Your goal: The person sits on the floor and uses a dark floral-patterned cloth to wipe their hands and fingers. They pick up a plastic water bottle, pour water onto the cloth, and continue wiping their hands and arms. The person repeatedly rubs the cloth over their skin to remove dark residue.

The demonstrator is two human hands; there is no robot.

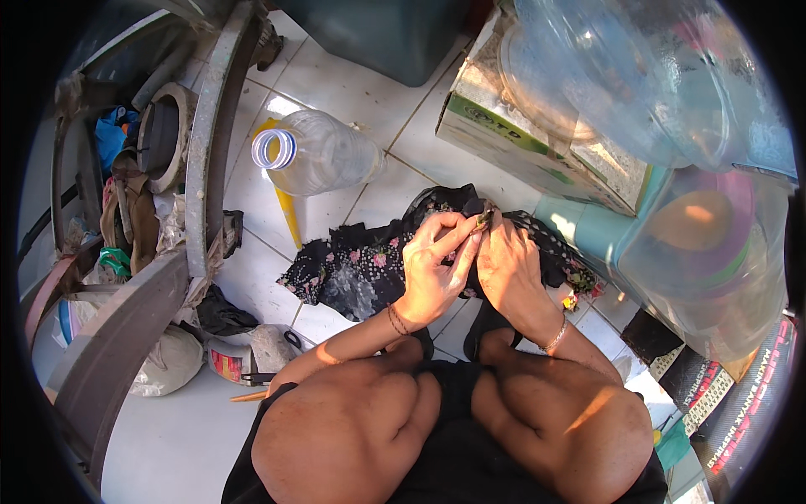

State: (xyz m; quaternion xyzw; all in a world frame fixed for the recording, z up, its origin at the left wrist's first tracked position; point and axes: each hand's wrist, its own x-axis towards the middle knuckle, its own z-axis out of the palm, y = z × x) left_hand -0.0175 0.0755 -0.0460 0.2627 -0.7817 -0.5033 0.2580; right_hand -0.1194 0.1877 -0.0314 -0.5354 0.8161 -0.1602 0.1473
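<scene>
My left hand (435, 267) and my right hand (508, 270) meet in front of my knees, fingertips pinched together. Between them is a small dark object (484, 220) with a lighter greenish or yellowish spot; its kind is too small to make out. Under and around my hands a black cloth (382, 252) with pink flowers and white dots lies crumpled on the tiles. A wet-looking or clear patch (351, 290) shows on its left part. Beyond the cloth, to the left, a clear plastic bottle (332, 155) without a cap lies tilted over a yellow pointed thing (288, 214).
A metal rack (210, 143) with cluttered items stands on the left. At the right are a cardboard box (537, 151), clear plastic-wrapped tubs (688, 244) and a dark printed sheet (747, 420). A dark green container (378, 34) sits at the back. Bags and a pouch (243, 357) lie lower left.
</scene>
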